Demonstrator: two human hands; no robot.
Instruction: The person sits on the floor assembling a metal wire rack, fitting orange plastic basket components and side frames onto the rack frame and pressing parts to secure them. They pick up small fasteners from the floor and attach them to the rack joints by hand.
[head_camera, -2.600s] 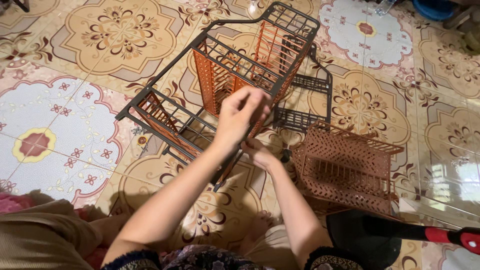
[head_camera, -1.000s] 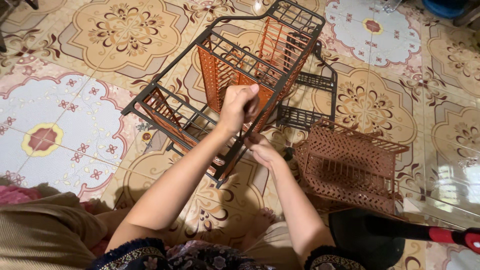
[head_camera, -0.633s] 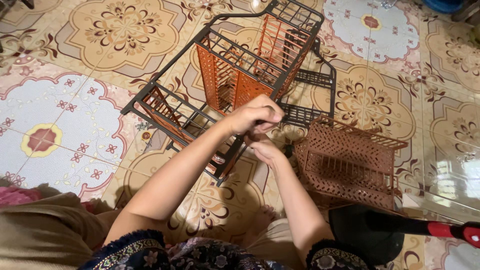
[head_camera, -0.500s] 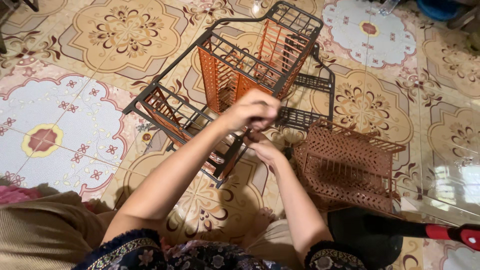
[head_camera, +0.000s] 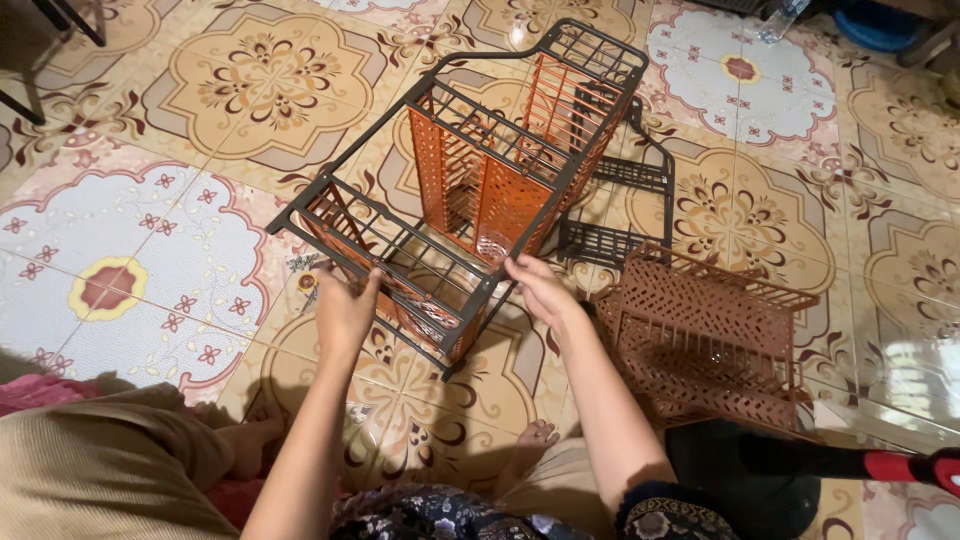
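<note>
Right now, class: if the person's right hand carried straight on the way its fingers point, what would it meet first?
Probably the orange perforated plastic panel inside the dark metal wire rack; the right hand already touches the rack's near bar. Depth is unclear.

Both forearms reach forward, left hand (head_camera: 345, 305) and right hand (head_camera: 540, 290) apart, fingers curled.

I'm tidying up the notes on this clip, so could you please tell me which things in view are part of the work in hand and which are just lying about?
In hand:
- dark metal rack frame, gripped by left hand and right hand
- orange perforated panels inside the frame

Lying about:
- loose brown perforated basket on the tiled floor
- black and red object
- blue tub
</note>
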